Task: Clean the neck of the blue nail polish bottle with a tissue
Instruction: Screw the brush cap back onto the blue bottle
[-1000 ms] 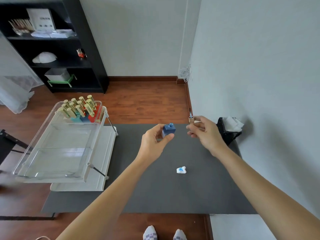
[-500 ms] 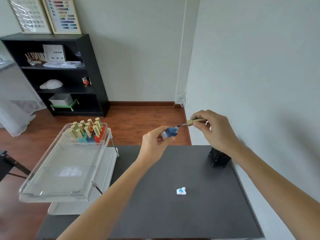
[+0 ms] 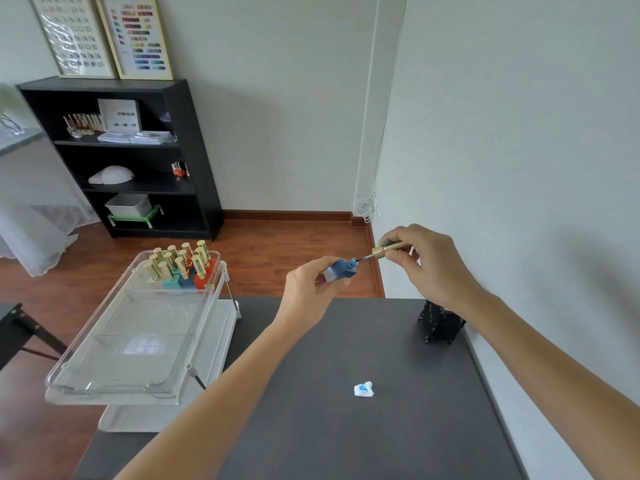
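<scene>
My left hand (image 3: 306,292) holds the blue nail polish bottle (image 3: 339,270) in the air above the far edge of the dark table, tilted with its threaded neck pointing right. My right hand (image 3: 427,263) pinches the gold cap (image 3: 389,248), and the thin brush stem reaches from the cap into the bottle's neck. A small crumpled white tissue (image 3: 363,389) stained blue lies on the dark grey table (image 3: 311,427), well below both hands and touched by neither.
A clear tray (image 3: 114,372) on a white cart at the left holds several gold-capped polish bottles (image 3: 181,266) at its far end. A small black bin (image 3: 440,323) stands at the table's right, against the wall. A black shelf unit stands farther back.
The view tilted upward. My right hand turned the cap from upright to sideways and brought the brush tip into the bottle's neck, while my left hand tilted the bottle toward it.
</scene>
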The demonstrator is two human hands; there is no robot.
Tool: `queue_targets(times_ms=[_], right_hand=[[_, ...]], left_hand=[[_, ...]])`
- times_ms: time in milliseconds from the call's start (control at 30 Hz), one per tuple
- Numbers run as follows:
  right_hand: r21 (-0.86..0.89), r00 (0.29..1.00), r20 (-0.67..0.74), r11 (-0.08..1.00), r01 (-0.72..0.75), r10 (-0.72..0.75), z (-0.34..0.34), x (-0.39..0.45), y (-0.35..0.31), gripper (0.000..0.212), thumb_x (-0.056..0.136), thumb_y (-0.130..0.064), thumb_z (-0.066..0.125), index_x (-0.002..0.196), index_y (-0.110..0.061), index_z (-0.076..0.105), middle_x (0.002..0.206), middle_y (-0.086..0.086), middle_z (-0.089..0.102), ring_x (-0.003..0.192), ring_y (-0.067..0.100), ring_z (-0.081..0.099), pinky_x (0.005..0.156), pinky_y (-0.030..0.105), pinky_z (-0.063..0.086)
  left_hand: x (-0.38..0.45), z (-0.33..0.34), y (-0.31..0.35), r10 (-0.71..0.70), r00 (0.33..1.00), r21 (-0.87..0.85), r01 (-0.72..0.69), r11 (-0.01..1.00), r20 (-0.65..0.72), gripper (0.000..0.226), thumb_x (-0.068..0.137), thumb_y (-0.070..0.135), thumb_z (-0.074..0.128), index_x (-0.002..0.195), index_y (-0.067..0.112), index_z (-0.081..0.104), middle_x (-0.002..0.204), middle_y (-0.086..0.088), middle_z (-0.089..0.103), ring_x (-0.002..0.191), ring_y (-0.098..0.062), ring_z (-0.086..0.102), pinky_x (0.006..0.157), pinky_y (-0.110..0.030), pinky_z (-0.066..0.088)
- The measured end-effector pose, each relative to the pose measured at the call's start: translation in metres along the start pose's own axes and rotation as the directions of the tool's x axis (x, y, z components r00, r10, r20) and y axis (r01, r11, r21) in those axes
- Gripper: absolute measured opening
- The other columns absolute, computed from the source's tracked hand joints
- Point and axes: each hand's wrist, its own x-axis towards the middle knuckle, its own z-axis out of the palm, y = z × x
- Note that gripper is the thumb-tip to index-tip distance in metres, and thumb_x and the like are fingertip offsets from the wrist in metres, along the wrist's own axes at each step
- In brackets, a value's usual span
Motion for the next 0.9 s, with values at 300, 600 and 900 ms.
queue_targets(times_ms=[300, 600, 900], right_hand=[[-0.017, 0.994, 0.072, 0.996, 0.088, -0.087, 0.006, 0.001, -0.002, 0.021, 0.087, 0.001, 0.065, 0.098, -0.015, 0.072, 0.093, 0.002, 0.067, 0.083, 0.018, 0.062, 0.074, 0.019, 0.045], [0.020, 0.992, 0.121, 0.999, -0.038, 0.035, 0.008, 0.006, 0.006, 0.015, 0.089, -0.032, 0.067, 0.083, -0.018, 0.063, 0.069, -0.001, 0.070, 0.052, 0.009, 0.052, 0.050, 0.018, 0.040], [-0.071, 0.980, 0.077, 0.981, -0.180, 0.186, 0.006, 0.009, 0.008, 0.070, 0.086, -0.069, 0.040, 0.049, -0.010, 0.054, 0.036, -0.015, 0.050, 0.036, 0.008, 0.043, 0.047, 0.028, 0.035]], left_hand=[[-0.003, 0.003, 0.001, 0.058, 0.998, 0.008, -0.058, 0.998, 0.014, 0.026, 0.086, 0.020, 0.076, 0.110, 0.028, 0.073, 0.099, 0.016, 0.071, 0.088, -0.007, 0.063, 0.073, -0.009, 0.046], [-0.003, 0.006, 0.002, 0.114, 0.993, 0.005, -0.114, 0.993, 0.028, 0.022, 0.085, 0.017, 0.076, 0.105, 0.027, 0.074, 0.093, 0.010, 0.073, 0.085, -0.010, 0.061, 0.075, -0.008, 0.045], [-0.002, 0.011, 0.009, 0.148, 0.988, 0.033, -0.149, 0.988, 0.045, 0.023, 0.085, 0.015, 0.076, 0.101, 0.031, 0.074, 0.078, 0.036, 0.065, 0.085, 0.007, 0.058, 0.072, 0.000, 0.041]])
